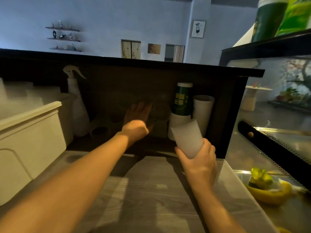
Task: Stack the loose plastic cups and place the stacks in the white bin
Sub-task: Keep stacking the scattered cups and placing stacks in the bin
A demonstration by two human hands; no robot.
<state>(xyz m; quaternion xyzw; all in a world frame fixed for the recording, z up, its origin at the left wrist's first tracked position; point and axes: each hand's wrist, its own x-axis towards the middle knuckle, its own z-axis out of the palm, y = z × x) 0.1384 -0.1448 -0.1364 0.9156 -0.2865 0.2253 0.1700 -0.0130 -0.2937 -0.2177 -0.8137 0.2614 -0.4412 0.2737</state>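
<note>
Reaching into the dark recess under the counter ledge (134, 63) with the left hand (134, 130), fingers curled, nothing visibly held; mirrored in the glossy back panel (117, 91). Gripping a ribbed, frosted plastic cup (186, 138) in the right hand (200, 158), tilted, mouth down in the palm, probably kept ready for stacking. Right of the left hand: green printed cup (182, 100) over white ones, plain white tumbler (202, 111) beside. Left of it: spray bottle (76, 101), then the smooth white bin (30, 135), lid raised, awaiting stacks.
</note>
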